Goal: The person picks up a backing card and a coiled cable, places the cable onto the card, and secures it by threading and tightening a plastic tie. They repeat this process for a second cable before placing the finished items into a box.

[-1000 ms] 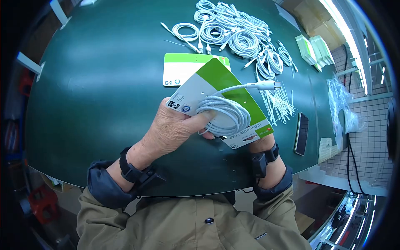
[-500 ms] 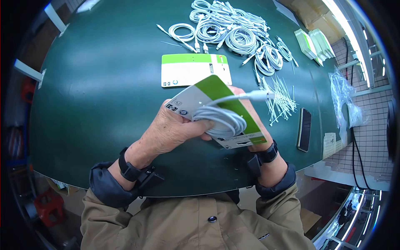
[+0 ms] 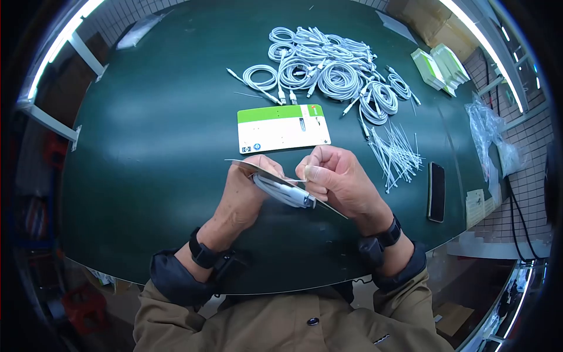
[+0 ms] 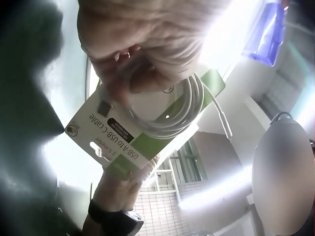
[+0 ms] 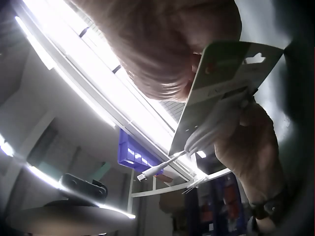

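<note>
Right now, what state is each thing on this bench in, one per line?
Backing card: held edge-on above the table, both hands on it.
Coiled cable: pressed against the card.
Left hand: gripping card and cable.
Right hand: pinching the card.
Second card: flat on the table.
Cable pile: loose, coiled.
Phone: flat, screen dark.

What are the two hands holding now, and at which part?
Both hold one packaging card with a coiled white cable on it. The left hand pinches the coil against the card; the right hand grips the card's hang-hole end.
</note>
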`<move>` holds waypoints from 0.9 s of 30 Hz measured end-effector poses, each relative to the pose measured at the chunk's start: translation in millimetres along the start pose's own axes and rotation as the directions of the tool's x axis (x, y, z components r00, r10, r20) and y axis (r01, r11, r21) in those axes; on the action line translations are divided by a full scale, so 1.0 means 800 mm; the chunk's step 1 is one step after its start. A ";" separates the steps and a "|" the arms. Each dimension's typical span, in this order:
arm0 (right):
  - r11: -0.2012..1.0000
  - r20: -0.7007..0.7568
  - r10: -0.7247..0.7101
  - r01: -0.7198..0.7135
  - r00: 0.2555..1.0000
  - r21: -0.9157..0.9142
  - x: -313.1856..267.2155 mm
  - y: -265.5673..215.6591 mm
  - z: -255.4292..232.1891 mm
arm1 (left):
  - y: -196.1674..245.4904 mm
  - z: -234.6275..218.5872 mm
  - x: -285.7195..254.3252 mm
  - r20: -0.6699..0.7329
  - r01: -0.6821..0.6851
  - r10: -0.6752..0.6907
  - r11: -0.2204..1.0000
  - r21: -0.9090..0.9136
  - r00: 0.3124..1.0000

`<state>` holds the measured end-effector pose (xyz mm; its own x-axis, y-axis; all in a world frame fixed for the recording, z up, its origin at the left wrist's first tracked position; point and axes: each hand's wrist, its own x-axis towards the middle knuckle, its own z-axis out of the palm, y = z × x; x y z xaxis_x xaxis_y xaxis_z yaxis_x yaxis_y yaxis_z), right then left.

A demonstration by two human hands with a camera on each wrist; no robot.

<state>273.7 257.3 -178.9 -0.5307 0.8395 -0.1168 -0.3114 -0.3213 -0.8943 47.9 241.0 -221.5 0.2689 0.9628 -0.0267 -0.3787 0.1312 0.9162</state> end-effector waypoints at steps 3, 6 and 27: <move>0.988 -0.025 -0.074 0.070 0.997 -0.136 -0.001 -0.004 0.001 | 0.006 0.009 -0.001 -0.043 0.026 -0.025 1.000 0.010 0.999; 0.938 -0.014 -0.033 0.026 0.999 -0.345 -0.001 -0.016 -0.009 | 0.017 0.018 -0.006 -0.070 0.136 -0.142 0.987 -0.080 0.987; 0.572 -0.064 -0.392 0.188 0.918 -0.798 -0.010 -0.039 -0.012 | 0.070 0.016 0.001 0.154 -0.235 0.497 0.104 0.966 0.854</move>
<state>295.4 265.3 -154.3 -0.3148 0.9244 0.2153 0.3508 0.3241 -0.8786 38.1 246.3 -165.1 0.1780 0.8509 0.4942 0.7531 -0.4411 0.4882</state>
